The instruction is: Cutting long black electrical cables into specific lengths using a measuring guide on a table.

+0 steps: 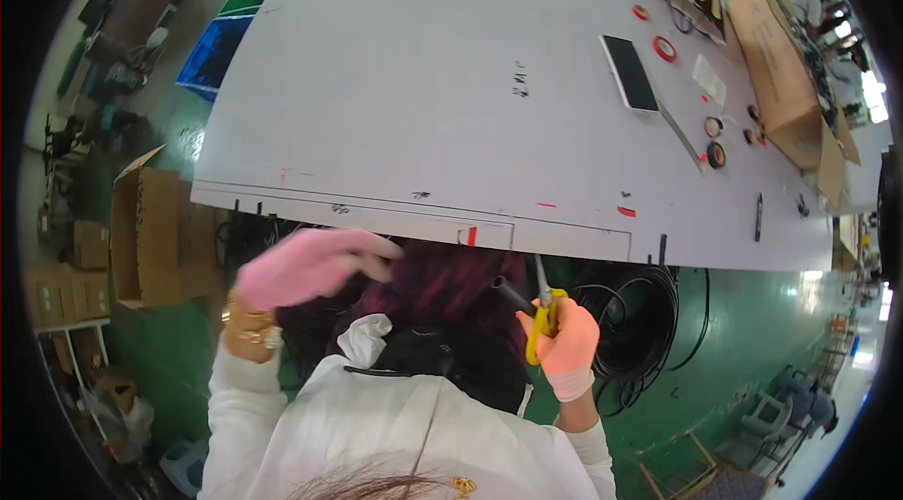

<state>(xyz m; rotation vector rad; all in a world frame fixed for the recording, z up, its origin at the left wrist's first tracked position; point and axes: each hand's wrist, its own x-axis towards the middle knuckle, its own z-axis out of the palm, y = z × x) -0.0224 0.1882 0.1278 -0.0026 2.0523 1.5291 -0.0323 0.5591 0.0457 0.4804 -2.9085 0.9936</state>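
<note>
My left hand (306, 267), in a pink glove, is raised just in front of the table's near edge. Its fingers stretch to the right, a little apart and slightly blurred, and no object shows in them. Wrapped round the yellow handles of a pair of scissors (544, 312), my right hand (570, 340) wears an orange-pink glove. The blades point up toward the table edge. A short dark tube (513, 295) sticks out beside the scissors on their left; whether my right hand also grips it, I cannot tell.
The white table (395, 114) bears marker lines, a white phone-like slab (628, 74), tape rolls (715, 155) and a black pen (758, 218). Coiled black cable (640, 331) lies below at right. Cardboard boxes (155, 237) stand at left; another box (776, 77) sits at the table's right.
</note>
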